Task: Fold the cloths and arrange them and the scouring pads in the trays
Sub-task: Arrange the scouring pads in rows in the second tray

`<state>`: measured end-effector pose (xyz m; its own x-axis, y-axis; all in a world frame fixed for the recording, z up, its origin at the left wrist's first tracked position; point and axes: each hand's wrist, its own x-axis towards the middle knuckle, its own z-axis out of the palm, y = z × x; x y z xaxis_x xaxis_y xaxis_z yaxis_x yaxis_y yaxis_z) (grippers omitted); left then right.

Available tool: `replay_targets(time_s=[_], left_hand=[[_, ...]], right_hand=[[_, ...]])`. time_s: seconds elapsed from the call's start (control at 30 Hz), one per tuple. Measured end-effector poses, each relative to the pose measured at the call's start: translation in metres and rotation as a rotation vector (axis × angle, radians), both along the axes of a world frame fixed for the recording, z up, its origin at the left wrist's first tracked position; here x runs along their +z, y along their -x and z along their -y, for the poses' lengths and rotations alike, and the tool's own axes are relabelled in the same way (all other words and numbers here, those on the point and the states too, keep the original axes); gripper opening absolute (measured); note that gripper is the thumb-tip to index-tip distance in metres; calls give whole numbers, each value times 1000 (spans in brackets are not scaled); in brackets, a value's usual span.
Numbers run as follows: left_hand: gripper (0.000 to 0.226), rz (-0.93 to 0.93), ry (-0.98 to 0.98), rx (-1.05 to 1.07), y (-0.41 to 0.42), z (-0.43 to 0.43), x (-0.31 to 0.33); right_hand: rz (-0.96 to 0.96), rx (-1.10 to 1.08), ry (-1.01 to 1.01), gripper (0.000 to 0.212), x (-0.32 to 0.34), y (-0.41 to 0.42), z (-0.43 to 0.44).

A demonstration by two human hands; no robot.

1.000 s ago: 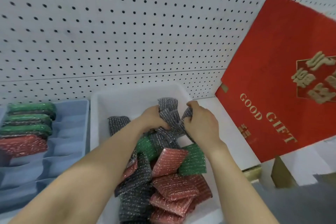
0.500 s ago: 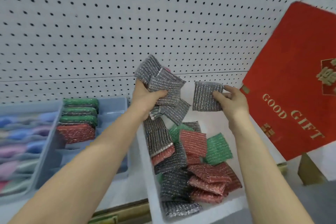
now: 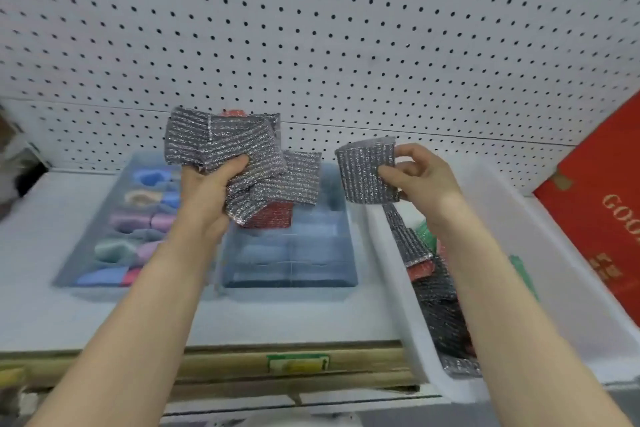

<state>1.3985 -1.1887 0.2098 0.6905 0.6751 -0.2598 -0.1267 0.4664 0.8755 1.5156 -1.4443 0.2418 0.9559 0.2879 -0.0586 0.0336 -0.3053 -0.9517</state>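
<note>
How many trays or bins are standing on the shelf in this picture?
3. The left blue tray holds folded cloths. The middle blue tray has a red pad at its back. The white bin on the right holds loose pads. More may lie outside the picture.

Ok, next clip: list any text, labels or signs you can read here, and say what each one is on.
"GOO", gold letters cut off by the frame edge, on the red box at right.
Gold characters lower on the same box: too blurred to read.
Green and yellow label on the shelf's front edge: too blurred to read.
Nothing else carries text.
</note>
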Motion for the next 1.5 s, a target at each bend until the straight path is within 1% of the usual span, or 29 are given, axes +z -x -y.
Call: replay_targets(time_s=[0.07, 0.2, 0.33, 0.43, 0.57, 0.63, 0.7, 0.77, 0.8, 0.83, 0.9, 0.93, 0.97, 1.03, 1.07, 1.17, 1.2, 1.27, 1.33, 1.43, 1.5], left_hand=[[63, -9, 27, 60, 19, -25, -5], [61, 13, 46, 146, 47, -64, -8], [59, 40, 36, 160, 67, -87, -16], [57, 55, 23, 151, 76, -99, -23], [56, 46, 18, 102, 83, -108, -29], [57, 42, 23, 76, 85, -110, -31], [58, 38, 40, 58, 86, -110, -33], [58, 40, 52, 33, 86, -110, -35], [58, 46, 53, 21, 86, -109, -36], [58, 49, 53, 9, 86, -108, -37], [58, 45, 51, -4, 84, -106, -37], [59, 42, 49, -13, 83, -105, -37], [59, 40, 44, -27, 81, -103, -37], [59, 48, 36, -58, 78, -99, -35], [60, 56, 39, -58, 77, -97, -33], [59, 82, 80, 16, 75, -97, -29], [59, 92, 83, 43, 76, -99, -28], [58, 109, 66, 71, 77, -105, -27], [57, 105, 50, 74, 79, -109, -28], [58, 105, 50, 54, 79, -107, -31], [58, 94, 51, 39, 78, -105, -33]], right_hand=[[34, 119, 47, 21, -2, 10, -31], [159, 233, 218, 25, -14, 21, -90], [266, 356, 514, 30, -43, 27, -133], [448, 405, 735, 26, -69, 35, -152], [717, 347, 859, 14, -88, 43, -170], [769, 336, 878, 13, -100, 46, -175], [780, 352, 878, 13, -114, 46, -176], [751, 355, 815, 18, -122, 44, -174], [709, 338, 727, 22, -119, 44, -175], [626, 295, 587, 25, -109, 47, -176], [359, 194, 248, 26, -80, 56, -182], [221, 209, 118, 27, -66, 60, -185], [126, 273, 49, 29, -54, 63, -188], [86, 423, 89, 32, -40, 66, -190], [78, 457, 126, 30, -38, 66, -190], [12, 425, 136, 22, -38, 58, -177], [32, 390, 136, 22, -39, 55, -168], [169, 312, 214, 22, -47, 48, -151], [295, 261, 371, 20, -57, 45, -139], [404, 226, 533, 16, -78, 46, -139], [494, 218, 581, 16, -86, 50, -146]])
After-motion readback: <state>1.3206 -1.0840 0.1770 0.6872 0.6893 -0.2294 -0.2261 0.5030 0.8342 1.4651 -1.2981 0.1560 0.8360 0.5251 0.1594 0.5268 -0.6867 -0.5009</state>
